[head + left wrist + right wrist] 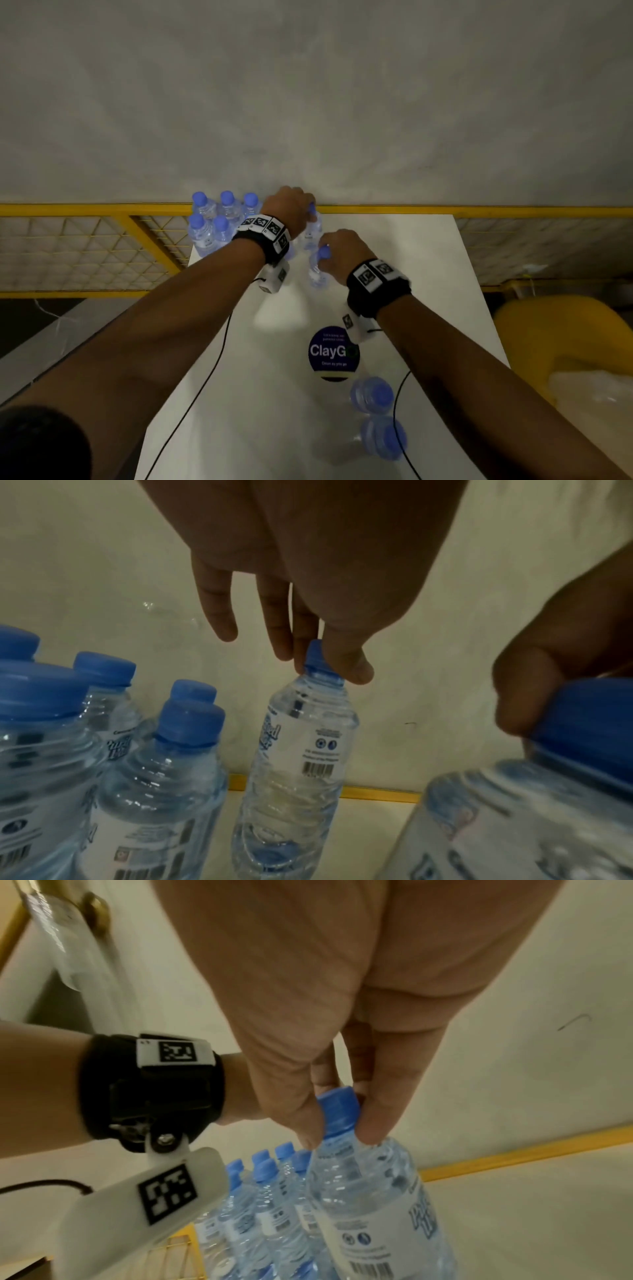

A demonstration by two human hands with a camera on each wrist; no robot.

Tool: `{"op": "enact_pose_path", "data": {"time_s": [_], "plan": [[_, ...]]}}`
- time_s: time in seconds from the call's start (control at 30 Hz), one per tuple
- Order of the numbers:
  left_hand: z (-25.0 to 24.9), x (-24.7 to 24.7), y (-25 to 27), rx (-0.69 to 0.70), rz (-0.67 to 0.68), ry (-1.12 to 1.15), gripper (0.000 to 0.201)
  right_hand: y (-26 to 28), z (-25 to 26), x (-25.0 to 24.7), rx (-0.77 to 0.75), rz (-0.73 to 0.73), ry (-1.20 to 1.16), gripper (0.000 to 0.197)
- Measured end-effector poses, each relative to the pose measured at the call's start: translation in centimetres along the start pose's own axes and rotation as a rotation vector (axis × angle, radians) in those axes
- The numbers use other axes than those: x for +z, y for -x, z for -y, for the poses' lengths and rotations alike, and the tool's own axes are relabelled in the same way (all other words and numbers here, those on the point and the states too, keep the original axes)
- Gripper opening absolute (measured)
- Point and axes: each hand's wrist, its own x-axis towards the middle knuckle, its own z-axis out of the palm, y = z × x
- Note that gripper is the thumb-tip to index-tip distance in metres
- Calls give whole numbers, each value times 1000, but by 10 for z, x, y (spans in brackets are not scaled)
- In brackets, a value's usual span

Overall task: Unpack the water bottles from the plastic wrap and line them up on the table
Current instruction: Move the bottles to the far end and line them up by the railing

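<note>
Clear water bottles with blue caps are on a white table [428, 274]. Several stand grouped [212, 226] at the far left corner, also seen as the group [103, 750] in the left wrist view and the group [260, 1204] in the right wrist view. My left hand [294, 205] pinches the cap [318, 658] of one bottle [301, 750] beside the group, near the far edge. My right hand [339, 246] pinches the cap [339, 1112] of a second bottle [369, 1204], just nearer than the first and slightly tilted. Two more bottles [371, 394] sit near me.
A round dark ClayGo sticker [334, 353] marks the table's middle. Black cables [212, 370] run from both wrists across the table. A yellow rail [513, 210] and mesh fence run behind the far edge. A yellow seat [565, 329] on the right holds crumpled clear plastic [592, 387].
</note>
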Motion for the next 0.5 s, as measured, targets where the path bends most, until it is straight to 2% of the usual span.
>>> {"op": "enact_pose_path", "data": {"time_s": [0.27,0.5], "plan": [[33,37,-53,-58,43,39,29,-88,-7,24,64,25,-38,18],[38,53,-55,-56,35,40,22,-124,-4,49,36,-23,5,45]]}}
